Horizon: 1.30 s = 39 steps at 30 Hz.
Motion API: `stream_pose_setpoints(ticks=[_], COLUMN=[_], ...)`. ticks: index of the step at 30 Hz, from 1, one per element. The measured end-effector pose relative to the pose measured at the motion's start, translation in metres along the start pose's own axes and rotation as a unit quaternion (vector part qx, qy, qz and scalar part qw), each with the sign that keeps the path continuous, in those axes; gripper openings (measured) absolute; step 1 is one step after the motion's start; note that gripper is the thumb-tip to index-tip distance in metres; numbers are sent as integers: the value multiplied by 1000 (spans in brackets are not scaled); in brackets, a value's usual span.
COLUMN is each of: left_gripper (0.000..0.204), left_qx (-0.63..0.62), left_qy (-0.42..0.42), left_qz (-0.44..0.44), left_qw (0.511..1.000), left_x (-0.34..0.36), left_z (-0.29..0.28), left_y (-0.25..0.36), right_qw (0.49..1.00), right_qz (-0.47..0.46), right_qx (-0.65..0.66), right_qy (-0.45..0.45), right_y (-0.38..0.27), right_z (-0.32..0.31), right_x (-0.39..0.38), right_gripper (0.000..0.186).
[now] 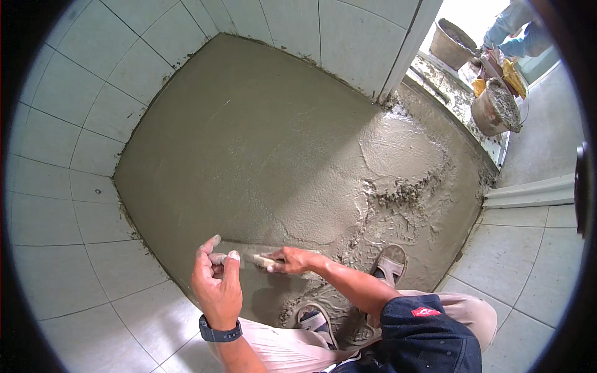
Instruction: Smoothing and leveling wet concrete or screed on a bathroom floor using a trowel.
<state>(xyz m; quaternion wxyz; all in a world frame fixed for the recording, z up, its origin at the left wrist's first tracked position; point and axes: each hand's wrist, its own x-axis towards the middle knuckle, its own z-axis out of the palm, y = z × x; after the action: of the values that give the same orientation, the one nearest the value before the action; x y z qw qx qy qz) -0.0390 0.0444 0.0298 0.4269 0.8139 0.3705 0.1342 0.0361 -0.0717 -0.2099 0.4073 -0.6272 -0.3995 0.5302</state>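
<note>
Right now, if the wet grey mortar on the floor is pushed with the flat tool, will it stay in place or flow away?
The mortar probably moves stiffly: the rough lumps near the doorway hold their shape. It likely smooths under pressure, since the far area is flat. It looks sticky; grey paste coats the left hand and right hand on the flat tool.

I see no packages, signs or screens around me. The one label is a small red patch (426,311) with white marks (too small to make out), sewn on the dark cloth (423,339) at the lower edge, by my knee.
</note>
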Motion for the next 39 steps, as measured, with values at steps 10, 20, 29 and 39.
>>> stream_pose_setpoints(ticks=[10,20,29,39], left_gripper=[36,40,44,46], left_qx=[-52,-59,-65,137], left_qy=[50,136,117,55], left_qz=[-36,-56,-59,-132], left_qw=[997,987,989,980], left_x=[-7,7,-2,-30], left_z=[-21,-49,-83,-75], left_y=[-3,-53,-76,-137], right_qw=[900,875,946,907], right_qz=[47,157,151,3], right_qx=[125,-101,-286,-389], right_qy=[415,447,6,-162], right_y=[53,27,30,23], right_z=[-239,-312,-171,-82], right_x=[-61,-28,18,-58], right_gripper=[40,44,63,70])
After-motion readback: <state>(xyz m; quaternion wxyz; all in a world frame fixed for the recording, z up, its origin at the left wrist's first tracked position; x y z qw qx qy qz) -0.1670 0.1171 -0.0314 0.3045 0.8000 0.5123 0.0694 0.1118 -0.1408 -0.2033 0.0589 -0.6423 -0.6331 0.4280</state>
